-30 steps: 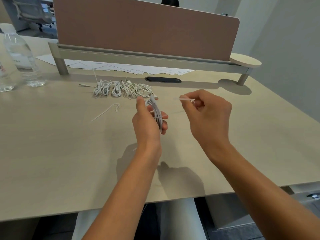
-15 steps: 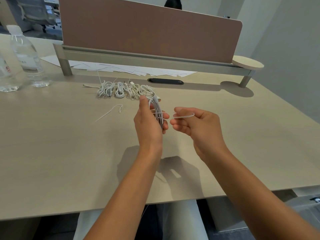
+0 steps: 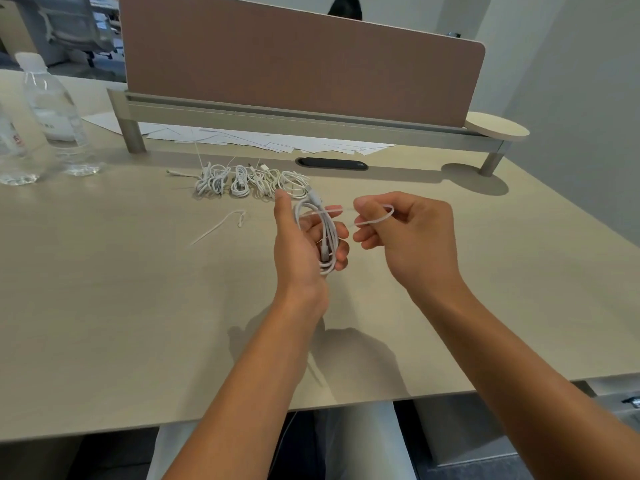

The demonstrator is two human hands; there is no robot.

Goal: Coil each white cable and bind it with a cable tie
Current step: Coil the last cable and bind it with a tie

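My left hand grips the coiled cable above the worktop. Right hand pinches a looped cable tie, prob. threaded thru the coil.

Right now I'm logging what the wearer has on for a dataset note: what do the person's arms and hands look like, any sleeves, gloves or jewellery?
Both forearms are bare as far as the picture shows, with no sleeve in view. The left hand and the right hand wear no gloves; no ring, watch or wristband is visible on either. No markings show.
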